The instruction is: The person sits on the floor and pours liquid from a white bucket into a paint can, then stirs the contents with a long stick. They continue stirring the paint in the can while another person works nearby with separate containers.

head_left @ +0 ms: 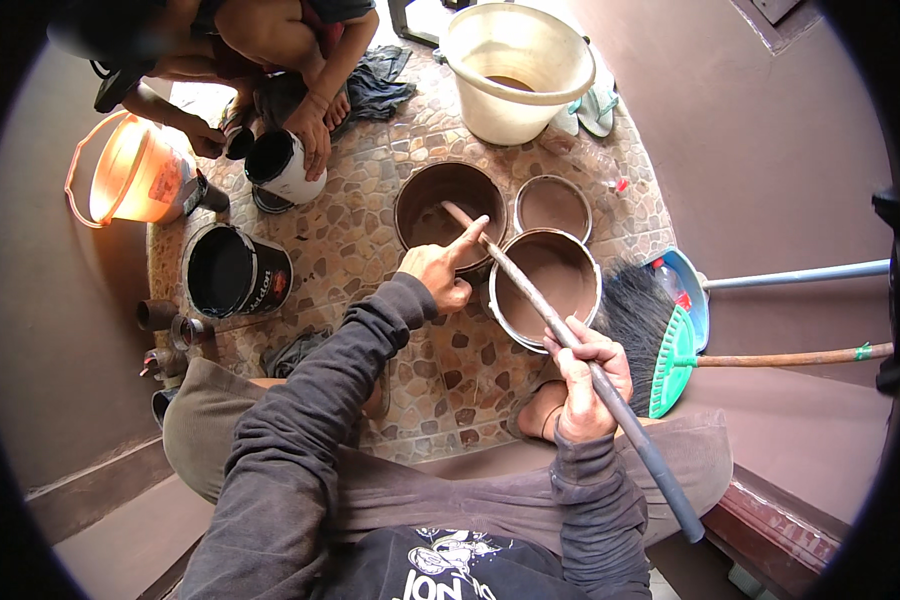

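Observation:
My right hand [589, 385] is closed round a long grey stick [530, 292], which slants up and left. Its brown-coated far end is over a dark-walled bucket [400, 217] with brown paint inside. My left hand [438, 276] reaches to that far end. Its index finger is stretched out against the stick, while the other fingers are curled. Below the stick's middle stands a white-rimmed bucket [596, 295] of brown paint. A smaller round container [554, 207] of brown paint stands just behind it.
Across from me a crouching person [260, 45] grips a white pail [300, 183]. A large cream bucket [515, 115] stands at the back; an orange bucket [130, 180] and a black bucket [278, 275] are at left. A green broom [675, 362] and blue dustpan [692, 290] lie right.

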`<move>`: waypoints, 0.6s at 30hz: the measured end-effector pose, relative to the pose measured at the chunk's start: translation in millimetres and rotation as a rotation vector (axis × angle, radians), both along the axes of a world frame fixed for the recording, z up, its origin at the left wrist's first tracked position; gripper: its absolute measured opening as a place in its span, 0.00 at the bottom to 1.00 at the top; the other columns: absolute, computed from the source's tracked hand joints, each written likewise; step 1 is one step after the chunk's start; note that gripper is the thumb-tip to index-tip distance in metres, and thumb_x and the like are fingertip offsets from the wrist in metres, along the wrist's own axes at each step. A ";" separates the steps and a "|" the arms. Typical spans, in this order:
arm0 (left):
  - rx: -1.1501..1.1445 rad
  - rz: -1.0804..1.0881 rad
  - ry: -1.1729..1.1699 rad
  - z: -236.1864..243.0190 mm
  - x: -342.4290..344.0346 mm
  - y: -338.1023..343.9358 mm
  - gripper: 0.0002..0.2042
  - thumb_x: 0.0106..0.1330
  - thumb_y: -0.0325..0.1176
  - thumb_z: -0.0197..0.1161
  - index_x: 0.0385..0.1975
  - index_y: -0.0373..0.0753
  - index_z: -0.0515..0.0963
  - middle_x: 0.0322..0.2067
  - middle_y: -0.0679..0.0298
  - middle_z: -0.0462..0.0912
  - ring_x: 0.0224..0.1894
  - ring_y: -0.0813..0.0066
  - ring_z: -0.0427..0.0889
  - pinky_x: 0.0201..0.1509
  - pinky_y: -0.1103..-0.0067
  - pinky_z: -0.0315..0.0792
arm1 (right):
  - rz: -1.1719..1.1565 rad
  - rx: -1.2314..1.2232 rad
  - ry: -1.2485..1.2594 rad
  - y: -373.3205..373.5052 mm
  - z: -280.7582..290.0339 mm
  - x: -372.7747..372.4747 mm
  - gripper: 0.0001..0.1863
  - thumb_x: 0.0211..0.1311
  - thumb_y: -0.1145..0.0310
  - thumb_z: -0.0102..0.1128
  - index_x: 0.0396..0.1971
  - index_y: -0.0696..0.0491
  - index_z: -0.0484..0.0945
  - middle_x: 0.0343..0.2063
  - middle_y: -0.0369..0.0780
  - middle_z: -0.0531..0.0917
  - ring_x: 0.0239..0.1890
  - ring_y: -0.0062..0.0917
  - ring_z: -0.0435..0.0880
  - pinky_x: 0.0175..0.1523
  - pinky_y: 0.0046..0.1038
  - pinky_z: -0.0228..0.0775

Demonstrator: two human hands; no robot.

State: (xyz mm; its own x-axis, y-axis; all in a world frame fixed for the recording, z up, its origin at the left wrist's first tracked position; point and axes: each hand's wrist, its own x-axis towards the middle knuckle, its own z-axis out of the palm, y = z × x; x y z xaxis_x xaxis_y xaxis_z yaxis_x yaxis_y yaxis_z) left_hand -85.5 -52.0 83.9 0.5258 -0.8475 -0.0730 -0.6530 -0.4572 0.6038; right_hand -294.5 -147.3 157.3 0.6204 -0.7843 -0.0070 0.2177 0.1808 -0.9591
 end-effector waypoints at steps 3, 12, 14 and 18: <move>-0.041 -0.014 -0.001 -5.7 -1.1 1.6 0.45 0.39 0.30 0.53 0.66 0.48 0.48 0.11 0.50 0.71 0.17 0.49 0.73 0.25 0.63 0.70 | -0.017 0.086 -0.012 -2.7 -0.1 1.7 0.07 0.55 0.79 0.55 0.34 0.61 0.69 0.41 0.52 0.76 0.41 0.35 0.81 0.47 0.33 0.77; 0.038 -0.053 -0.025 -10.4 -4.6 2.6 0.45 0.39 0.30 0.55 0.65 0.49 0.49 0.15 0.49 0.74 0.21 0.49 0.76 0.29 0.62 0.71 | -0.128 0.261 0.019 -4.9 5.5 4.5 0.08 0.56 0.78 0.53 0.34 0.62 0.66 0.38 0.54 0.77 0.38 0.39 0.82 0.42 0.35 0.80; 0.021 -0.062 -0.025 -12.2 -3.5 2.6 0.44 0.40 0.30 0.55 0.65 0.50 0.48 0.15 0.49 0.74 0.20 0.48 0.76 0.27 0.62 0.71 | -0.127 0.277 0.007 -6.5 7.6 4.2 0.07 0.56 0.79 0.49 0.34 0.62 0.64 0.37 0.56 0.76 0.38 0.42 0.82 0.42 0.37 0.80; 0.102 -0.055 0.000 -12.8 2.9 2.1 0.44 0.41 0.30 0.56 0.65 0.51 0.47 0.15 0.49 0.74 0.20 0.48 0.76 0.27 0.61 0.71 | -0.221 0.376 -0.008 -11.9 12.7 3.5 0.07 0.54 0.80 0.43 0.34 0.62 0.61 0.37 0.60 0.75 0.37 0.47 0.81 0.42 0.42 0.80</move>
